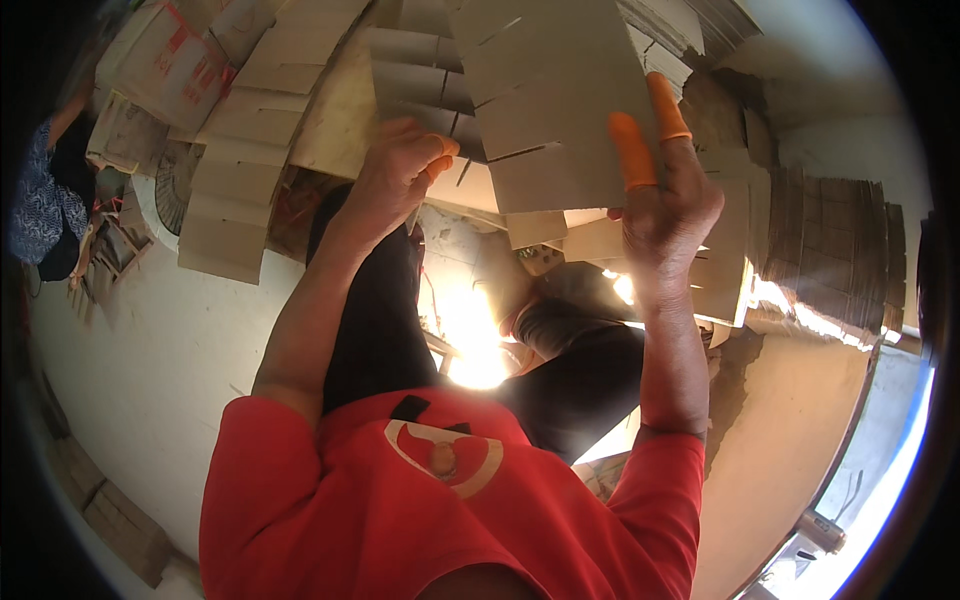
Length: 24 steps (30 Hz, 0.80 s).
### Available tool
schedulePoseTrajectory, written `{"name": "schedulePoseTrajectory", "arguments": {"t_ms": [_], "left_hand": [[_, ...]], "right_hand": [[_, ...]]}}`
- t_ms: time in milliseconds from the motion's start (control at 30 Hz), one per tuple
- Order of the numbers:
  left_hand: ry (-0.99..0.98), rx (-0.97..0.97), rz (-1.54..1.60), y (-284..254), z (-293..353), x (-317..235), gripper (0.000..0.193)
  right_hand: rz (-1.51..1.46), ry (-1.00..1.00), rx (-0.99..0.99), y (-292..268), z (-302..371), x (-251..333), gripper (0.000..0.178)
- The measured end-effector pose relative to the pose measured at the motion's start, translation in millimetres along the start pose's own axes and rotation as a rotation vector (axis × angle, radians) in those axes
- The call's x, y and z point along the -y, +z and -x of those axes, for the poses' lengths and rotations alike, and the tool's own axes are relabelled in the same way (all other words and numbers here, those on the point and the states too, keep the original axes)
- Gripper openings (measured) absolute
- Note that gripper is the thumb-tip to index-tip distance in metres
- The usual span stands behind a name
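Observation:
A slotted grey-brown cardboard sheet (560, 110) stands raised in front of me at the top. My right hand (668, 205) grips its right edge, two fingers in orange finger cots lying over the face and the thumb mostly hidden at the lower edge. To the left, my left hand (400, 170) is closed, also with orange cots on its fingertips. It is beside another slotted cardboard piece (425, 90), darker and partly behind the sheet. Whatever is pinched in the left fingers is hidden.
Slotted cardboard strips (235, 180) lie in a row at left, with a printed carton (165, 65) behind them. Stacked flat cardboard (825, 255) stands at right. Bright light glares between my legs. Part of another person in patterned clothing (48, 200) shows at far left.

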<state>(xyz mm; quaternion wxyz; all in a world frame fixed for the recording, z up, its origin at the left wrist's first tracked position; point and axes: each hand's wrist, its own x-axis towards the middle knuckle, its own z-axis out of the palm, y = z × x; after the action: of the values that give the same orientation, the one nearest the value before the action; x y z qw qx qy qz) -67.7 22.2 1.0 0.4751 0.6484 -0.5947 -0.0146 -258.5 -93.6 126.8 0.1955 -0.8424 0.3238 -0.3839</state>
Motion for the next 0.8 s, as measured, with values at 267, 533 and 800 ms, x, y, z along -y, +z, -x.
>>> {"name": "schedulePoseTrajectory", "arguments": {"t_ms": [267,533,800], "left_hand": [[0.057,-0.025,-0.017,4.3,-2.0,2.4,0.015],[0.077,-0.042,0.005,7.3,-3.9,3.6,0.019],[0.11,-0.058,-0.004,9.4,-6.3,9.1,0.02]], "right_hand": [[0.015,-0.031,0.091,21.7,2.0,-0.8,0.043],[0.012,-0.083,0.105,29.8,-1.2,4.0,0.036],[0.092,-0.187,0.116,28.9,3.0,6.9,0.043]]}}
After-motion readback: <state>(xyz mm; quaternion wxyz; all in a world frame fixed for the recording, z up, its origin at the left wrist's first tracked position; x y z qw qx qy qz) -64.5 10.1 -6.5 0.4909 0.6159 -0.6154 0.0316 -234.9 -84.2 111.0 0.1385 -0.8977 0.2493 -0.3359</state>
